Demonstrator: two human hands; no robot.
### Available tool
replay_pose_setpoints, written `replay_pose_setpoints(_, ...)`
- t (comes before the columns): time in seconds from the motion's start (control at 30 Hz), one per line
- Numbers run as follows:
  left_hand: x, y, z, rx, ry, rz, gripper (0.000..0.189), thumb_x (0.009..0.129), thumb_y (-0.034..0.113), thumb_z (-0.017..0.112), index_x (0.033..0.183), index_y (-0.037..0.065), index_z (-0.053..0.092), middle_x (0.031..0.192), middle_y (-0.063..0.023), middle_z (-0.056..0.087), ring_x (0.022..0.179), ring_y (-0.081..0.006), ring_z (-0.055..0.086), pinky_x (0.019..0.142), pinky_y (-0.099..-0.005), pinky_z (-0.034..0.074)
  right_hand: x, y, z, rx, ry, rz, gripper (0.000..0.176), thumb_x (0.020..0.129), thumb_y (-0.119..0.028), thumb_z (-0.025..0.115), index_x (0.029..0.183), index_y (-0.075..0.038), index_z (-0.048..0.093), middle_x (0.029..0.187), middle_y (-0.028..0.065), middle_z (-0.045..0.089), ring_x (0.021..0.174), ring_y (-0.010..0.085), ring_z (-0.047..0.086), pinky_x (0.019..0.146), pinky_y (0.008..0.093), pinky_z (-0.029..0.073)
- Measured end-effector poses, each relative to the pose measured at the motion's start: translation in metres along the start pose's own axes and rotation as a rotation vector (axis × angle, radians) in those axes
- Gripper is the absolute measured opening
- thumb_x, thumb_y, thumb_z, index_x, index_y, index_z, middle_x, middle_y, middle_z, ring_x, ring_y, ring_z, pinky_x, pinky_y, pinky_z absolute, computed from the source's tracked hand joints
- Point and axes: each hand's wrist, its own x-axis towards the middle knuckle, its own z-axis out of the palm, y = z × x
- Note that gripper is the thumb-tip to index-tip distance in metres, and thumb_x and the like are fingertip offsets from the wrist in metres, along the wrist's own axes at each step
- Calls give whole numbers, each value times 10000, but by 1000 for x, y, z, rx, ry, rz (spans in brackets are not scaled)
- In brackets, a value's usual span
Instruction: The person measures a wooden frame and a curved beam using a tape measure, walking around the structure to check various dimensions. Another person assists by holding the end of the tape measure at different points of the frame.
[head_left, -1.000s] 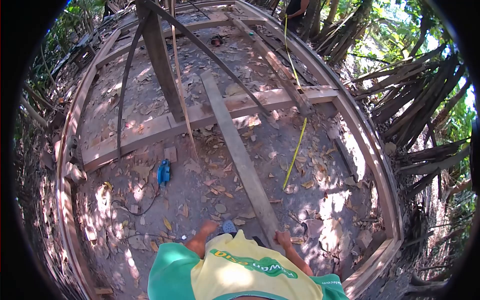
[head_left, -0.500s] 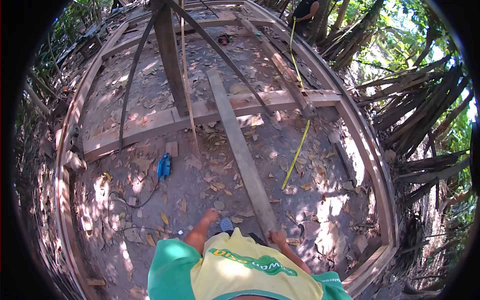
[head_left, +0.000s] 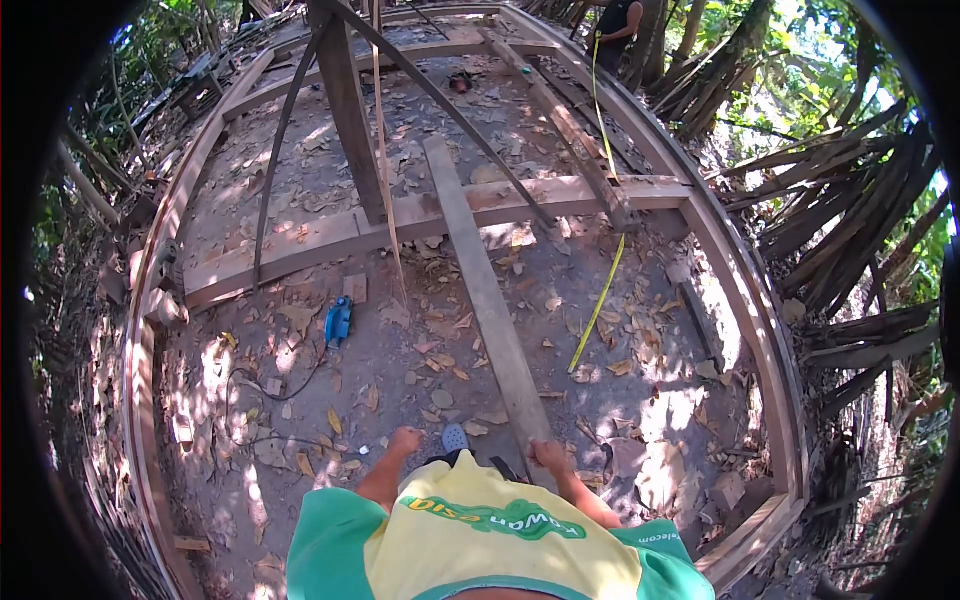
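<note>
A long wooden plank (head_left: 487, 312) slopes away from my body, its far end resting across a timber crossbeam (head_left: 280, 258). My right hand (head_left: 546, 455) is closed on the plank's near end. To the left, my left hand (head_left: 405, 440) hangs above the leafy ground with its fingers curled and nothing visible in them. A blue power tool (head_left: 339, 320) with a dark cord lies on the soil ahead of that hand. Right of the plank, a yellow tape measure (head_left: 598, 302) stretches from near the ground toward the far beams.
Timber beams (head_left: 765, 345) frame the ground on the sides. A dark upright post (head_left: 352, 125) with slanting braces rises ahead. Another person (head_left: 616, 22) stands at the back right by the tape's far end. Dry palm fronds and trunks (head_left: 850, 230) crowd the right.
My view has shifted slightly, so the frame and tool appear further right. My left hand has drawn back a little to the left. The right hand stays on the plank.
</note>
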Motion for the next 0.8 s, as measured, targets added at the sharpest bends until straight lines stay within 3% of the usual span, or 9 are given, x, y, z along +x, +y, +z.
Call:
replay_pose_setpoints(0.13, -5, -25, 28, -101, 17, 2, 377, 796, 389, 578, 895, 36, 671, 827, -146, 660, 693, -245, 644, 692, -382, 493, -4, 40, 3, -128, -37, -86, 158, 793, -213, 497, 754, -98, 599, 601, 113, 607, 548, 312, 603, 488, 409, 446)
replay_pose_setpoints(0.23, -43, -17, 46, 234, 56, 146, 377, 808, 379, 580, 902, 24, 669, 823, -120, 661, 675, -214, 632, 656, -365, 494, -40, 44, -13, -662, 83, -560, 153, 803, -199, 486, 735, -114, 593, 580, 96, 598, 541, 291, 605, 485, 396, 450)
replay_pose_setpoints(0.27, -63, -8, 54, 396, 65, 202, 375, 813, 373, 580, 906, 21, 668, 815, -110, 661, 667, -203, 627, 641, -358, 495, -42, 70, -9, -481, 110, -491, 232, 822, -240, 493, 682, -87, 596, 554, 82, 582, 494, 246, 570, 462, 369, 435)
replay_pose_setpoints(0.37, -87, -36, 94, 363, -56, 365, 317, 821, 324, 594, 913, 30, 668, 780, -87, 650, 650, -176, 609, 588, -330, 488, -59, 147, -5, 56, 130, -247, 418, 856, -321, 510, 567, -32, 602, 492, 59, 543, 380, 162, 489, 400, 317, 397)
replay_pose_setpoints(0.4, -102, -26, 101, 239, -75, 224, 301, 823, 315, 595, 906, 34, 666, 762, -79, 642, 639, -170, 601, 576, -323, 481, -79, 144, -15, 226, 101, -155, 419, 851, -319, 515, 559, -31, 601, 481, 64, 537, 362, 168, 477, 385, 320, 387)
replay_pose_setpoints(0.47, -142, -2, 118, -27, -111, -54, 271, 828, 295, 598, 892, 40, 663, 724, -63, 625, 618, -156, 585, 554, -307, 468, -101, 175, -13, 154, 120, 40, 422, 839, -326, 525, 552, -26, 604, 485, 76, 545, 360, 174, 485, 377, 326, 382)
replay_pose_setpoints(0.6, -155, -17, 134, -125, -120, -89, 250, 827, 270, 605, 841, 25, 650, 671, -33, 583, 580, -137, 542, 529, -296, 452, -149, 185, -22, 194, 86, 319, 428, 822, -347, 535, 569, -14, 623, 506, 99, 573, 388, 183, 528, 383, 327, 393)
replay_pose_setpoints(0.7, -146, -35, 141, -168, -90, -88, 259, 821, 276, 609, 829, 19, 648, 671, -35, 586, 568, -139, 534, 523, -305, 449, -142, 219, -10, -107, 149, 303, 430, 821, -349, 536, 571, -12, 631, 524, 108, 590, 411, 189, 554, 390, 324, 410)
replay_pose_setpoints(0.8, -156, -27, 142, -138, -58, -93, 274, 815, 286, 612, 824, 14, 646, 680, -43, 598, 558, -140, 532, 523, -310, 447, -144, 211, -17, -45, 91, 144, 427, 823, -354, 535, 606, -3, 643, 542, 106, 599, 437, 189, 570, 412, 319, 427)
